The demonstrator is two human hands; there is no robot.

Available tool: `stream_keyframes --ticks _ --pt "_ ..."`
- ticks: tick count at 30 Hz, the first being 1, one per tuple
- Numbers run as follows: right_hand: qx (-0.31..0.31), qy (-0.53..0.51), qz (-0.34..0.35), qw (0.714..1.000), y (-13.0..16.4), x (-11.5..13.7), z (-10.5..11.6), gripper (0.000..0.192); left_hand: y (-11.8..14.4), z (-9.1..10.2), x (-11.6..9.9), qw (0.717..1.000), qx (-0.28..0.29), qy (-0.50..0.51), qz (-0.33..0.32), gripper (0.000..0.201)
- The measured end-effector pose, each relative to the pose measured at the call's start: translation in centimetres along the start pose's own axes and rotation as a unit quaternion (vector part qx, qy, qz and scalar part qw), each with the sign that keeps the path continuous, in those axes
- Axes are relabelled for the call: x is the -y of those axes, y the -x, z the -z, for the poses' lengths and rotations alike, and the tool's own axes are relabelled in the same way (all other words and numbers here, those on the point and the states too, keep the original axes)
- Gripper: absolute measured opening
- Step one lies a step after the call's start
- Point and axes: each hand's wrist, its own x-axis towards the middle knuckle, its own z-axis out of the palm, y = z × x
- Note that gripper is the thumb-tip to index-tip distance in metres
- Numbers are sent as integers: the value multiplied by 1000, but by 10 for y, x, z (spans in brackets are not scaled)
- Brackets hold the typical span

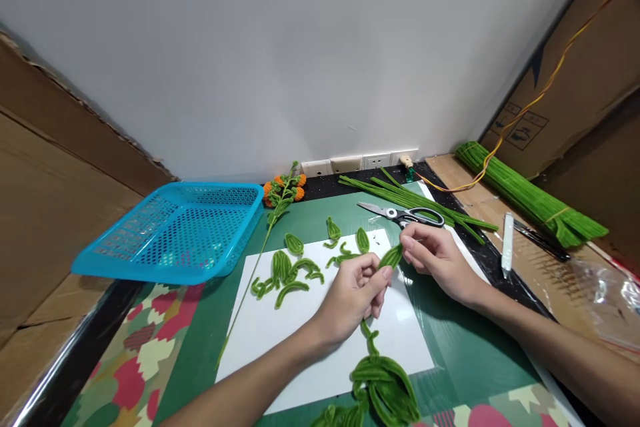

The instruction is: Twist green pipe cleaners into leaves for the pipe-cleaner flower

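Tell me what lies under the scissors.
The scissors lie across loose green pipe-cleaner stems on the green mat. The stem stretches beneath the handles are covered.

blue basket [175, 230], scissors [403, 213], orange flowers [285, 190]

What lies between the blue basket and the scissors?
In the head view, between the basket and the scissors lies a stem with orange flowers beside the basket, then bare green mat and one small green leaf.
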Motion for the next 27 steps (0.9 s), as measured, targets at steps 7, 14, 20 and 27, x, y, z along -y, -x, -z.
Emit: stream_keyframes --ticks 7,14,20,27 --pt "37 -2 -18 999 2 0 -6 54 2 -1 -4 1000 21 -10 -7 43" --pt "-17 124 62 990 8 3 -8 56 4 -2 -9 998 32 -54 2 43" --pt "-3 273 183 944 10 5 -3 48 5 -3 -9 997 27 -72 9 46" --pt "-19 221 92 971 5 5 -1 51 1 -1 -3 1000 9 -13 19 44"
